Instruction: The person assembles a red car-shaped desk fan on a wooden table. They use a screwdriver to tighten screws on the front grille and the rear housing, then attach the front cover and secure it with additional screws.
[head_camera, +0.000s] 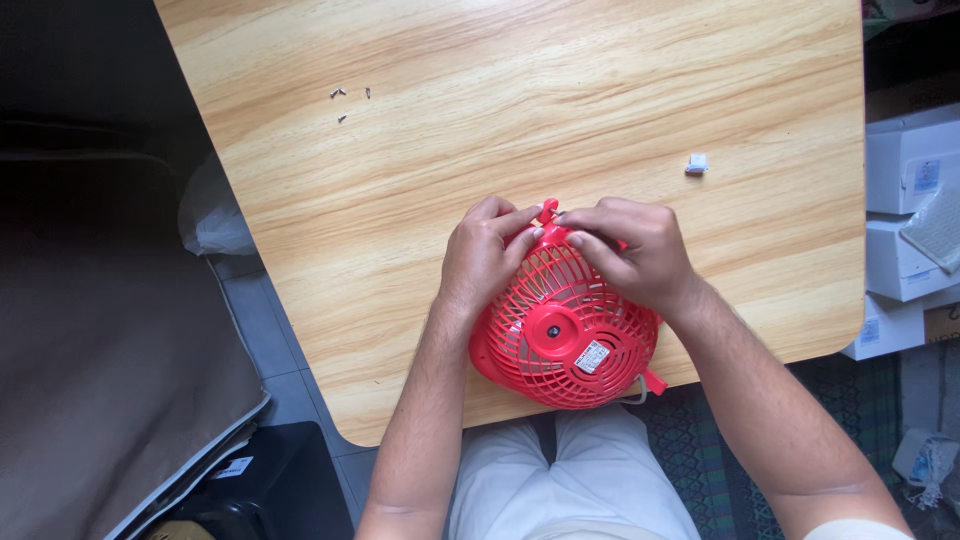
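Your arms: both reach up from your lap and bend in toward the middle of the wooden table (600, 90).
Left hand (478, 255): it curls over the top left rim of the red fan (560, 330), with the fingers bent and touching the grille.
Right hand (640, 250): it lies over the top right rim, and its fingertips (575, 238) pinch at the small red tab on top.
Grip: both hands clasp the fan at its top edge.
Fan: it rests at the near edge of the table, grille facing up.
Screws (345, 98): a few tiny ones lie far off, up and left.
White clip (697, 163): it sits apart, up and right.
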